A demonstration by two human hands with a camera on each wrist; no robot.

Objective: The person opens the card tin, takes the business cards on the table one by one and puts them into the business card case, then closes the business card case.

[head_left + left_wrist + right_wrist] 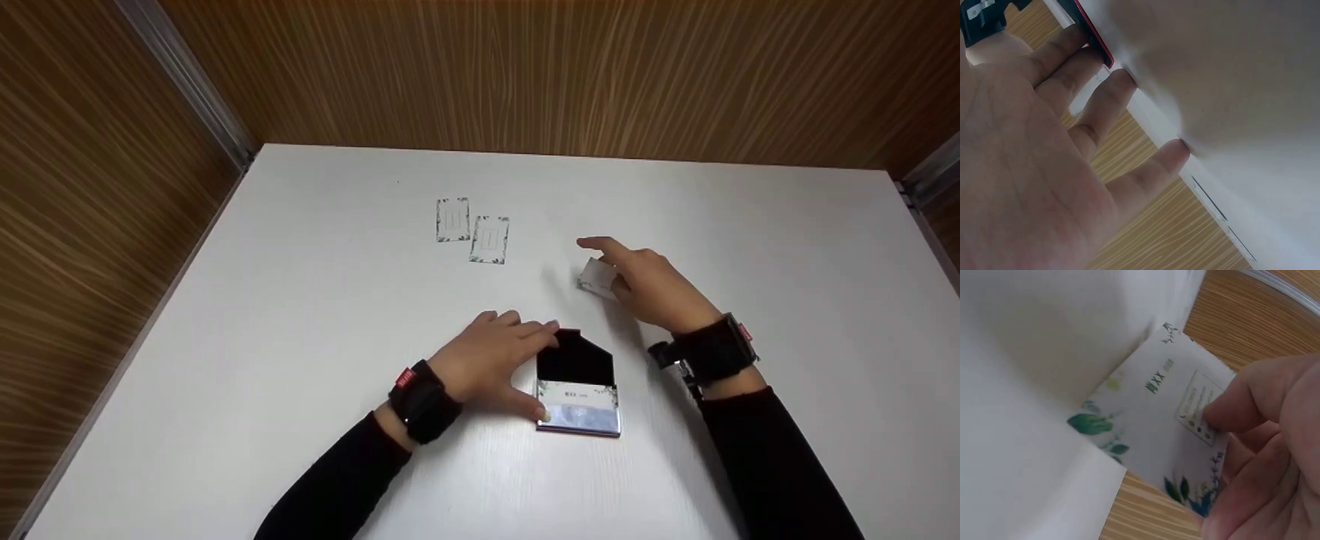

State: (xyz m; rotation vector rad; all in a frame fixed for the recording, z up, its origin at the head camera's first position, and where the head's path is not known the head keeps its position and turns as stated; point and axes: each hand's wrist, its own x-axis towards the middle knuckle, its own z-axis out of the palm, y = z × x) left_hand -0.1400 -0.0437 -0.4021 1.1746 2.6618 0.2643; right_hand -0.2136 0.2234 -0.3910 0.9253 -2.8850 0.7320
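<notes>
Head view has my right hand [645, 281] lifted just above the tabletop [300, 360], its grip closed on a single business card [598, 279] pinched between thumb and fingers; the right wrist view shows that card [1151, 433] up close — white, leafy green corners, a small printed block under my fingertip. My left hand [495, 360] lies on the tabletop with fingers nearly straight, its grip closed on nothing, fingertips touching the left edge of the open card case [577, 390] to steady it; the left wrist view shows those fingers [1100, 112] flat against the surface. By my judgement the step in hand is moving this card between the case and the far row, and I cannot tell which way it is going. Next would call for keeping the card level and lining it up squarely with whichever spot takes it, while the case is kept from sliding. Counting: one case, flap open, with more cards inside — number unclear; one card in my grip; two cards [453, 220] [489, 239] lying side by side, far and left.
</notes>
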